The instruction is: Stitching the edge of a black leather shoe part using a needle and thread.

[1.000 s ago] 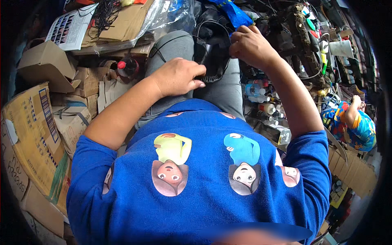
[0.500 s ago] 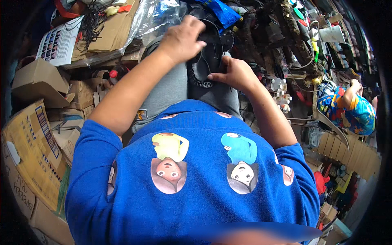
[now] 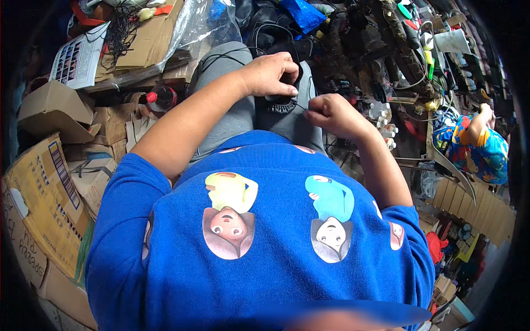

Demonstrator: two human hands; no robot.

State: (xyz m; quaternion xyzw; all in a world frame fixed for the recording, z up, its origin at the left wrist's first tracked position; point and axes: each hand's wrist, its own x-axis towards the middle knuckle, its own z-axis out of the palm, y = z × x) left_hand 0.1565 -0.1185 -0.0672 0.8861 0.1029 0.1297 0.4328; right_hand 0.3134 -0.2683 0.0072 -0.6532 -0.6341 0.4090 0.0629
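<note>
A black shoe [image 3: 282,106] with a ridged edge rests across my thighs, mostly covered by my left hand [image 3: 274,76]. That hand curls over it from above, fingers and thumb gripping its dark upper part. To the right, my right hand [image 3: 338,117] is closed in a pinch on a thin black thread [image 3: 301,105], which runs to the shoe's edge. Whether a needle or hook is also in that pinch is too small to make out. A long loop of black cord [image 3: 229,54] lies over my left knee.
At the left stand cardboard boxes [image 3: 52,113] and a red-capped bottle [image 3: 160,98]. Clear plastic sheeting [image 3: 190,41] and a blue bag [image 3: 303,15] lie ahead. Cluttered tools and small bottles [image 3: 381,113] fill the right, where another person in a colourful garment [image 3: 477,146] sits.
My left hand has come down and right, onto the shoe. My right hand has left the shoe's side, moving slightly right and down, and now pinches the thread. The shoe has shifted and is more covered.
</note>
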